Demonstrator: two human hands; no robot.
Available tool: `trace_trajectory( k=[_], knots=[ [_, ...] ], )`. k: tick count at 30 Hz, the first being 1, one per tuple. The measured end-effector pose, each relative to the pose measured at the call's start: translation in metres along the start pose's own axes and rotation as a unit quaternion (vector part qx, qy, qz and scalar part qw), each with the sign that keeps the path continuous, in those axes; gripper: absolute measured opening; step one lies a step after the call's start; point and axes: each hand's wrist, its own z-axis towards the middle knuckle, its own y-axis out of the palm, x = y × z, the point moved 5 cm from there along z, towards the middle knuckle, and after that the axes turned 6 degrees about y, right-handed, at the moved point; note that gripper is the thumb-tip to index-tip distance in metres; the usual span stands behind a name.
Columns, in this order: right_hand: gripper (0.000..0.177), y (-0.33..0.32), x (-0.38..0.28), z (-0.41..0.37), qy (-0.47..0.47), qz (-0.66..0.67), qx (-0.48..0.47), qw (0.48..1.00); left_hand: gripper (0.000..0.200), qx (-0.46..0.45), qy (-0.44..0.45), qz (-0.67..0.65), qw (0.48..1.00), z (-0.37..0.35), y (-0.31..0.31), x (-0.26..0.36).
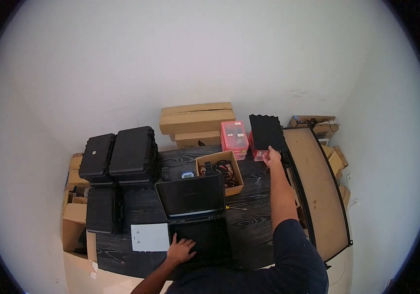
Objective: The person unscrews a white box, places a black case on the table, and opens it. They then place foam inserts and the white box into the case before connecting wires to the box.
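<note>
A black hard case [195, 196] lies with its lid raised on the dark wood-grain table. My left hand [181, 250] rests with fingers spread at the left side of its lower half [212, 240]. With my right arm stretched out, my right hand [271, 156] pinches the bottom edge of a black foam sheet [266, 132]. This sheet has a wavy top edge and is held up over the table's back right, in front of a red-and-clear plastic box [259, 154]. A white sheet of paper [150, 237] lies left of the open case.
Closed black cases [134, 152] stand at left. Behind the open lid, a cardboard box [237, 176] holds cables. A pink-lidded box [234, 134] and long cartons [197, 117] line the wall. A screwdriver [236, 208] lies right of the case; a framed brown panel [318, 191] borders the right side.
</note>
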Motion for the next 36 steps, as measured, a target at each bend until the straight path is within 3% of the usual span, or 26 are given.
trace_trajectory(
  k=[7, 12, 16, 22, 27, 29, 33, 36],
  knots=[
    [0.016, -0.002, -0.015, -0.029, -0.163, 0.029, -0.045, 0.985, 0.054, 0.034, 0.008, -0.027, 0.999, -0.001, 0.003, -0.001],
    [0.027, -0.018, -0.025, -0.144, -0.271, -0.08, -0.172, 0.944, 0.051, 0.085, 0.022, -0.028, 0.996, -0.004, -0.001, 0.001],
    [0.031, -0.033, -0.02, -0.278, -0.296, -0.122, -0.232, 0.918, 0.044, 0.177, 0.045, -0.129, 0.975, -0.009, -0.022, 0.002],
    [0.018, -0.067, 0.035, -0.35, -0.296, -0.198, -0.274, 0.893, 0.036, 0.395, 0.008, -0.374, 0.839, -0.002, -0.063, -0.029],
    [0.014, -0.089, 0.125, -0.309, -0.271, -0.33, -0.312, 0.849, 0.053, 0.473, -0.042, -0.504, 0.721, 0.006, -0.112, -0.072],
    [0.008, -0.067, 0.135, -0.337, -0.272, -0.36, -0.313, 0.836, 0.056, 0.529, -0.038, -0.512, 0.676, 0.003, -0.137, -0.076],
    [0.016, -0.032, 0.17, -0.334, -0.307, -0.35, -0.32, 0.825, 0.047, 0.484, -0.036, -0.464, 0.741, 0.018, -0.121, -0.108],
    [0.008, -0.022, 0.182, -0.316, -0.36, -0.342, -0.299, 0.815, 0.04, 0.492, -0.083, -0.259, 0.827, 0.011, -0.129, -0.11]
  ],
)
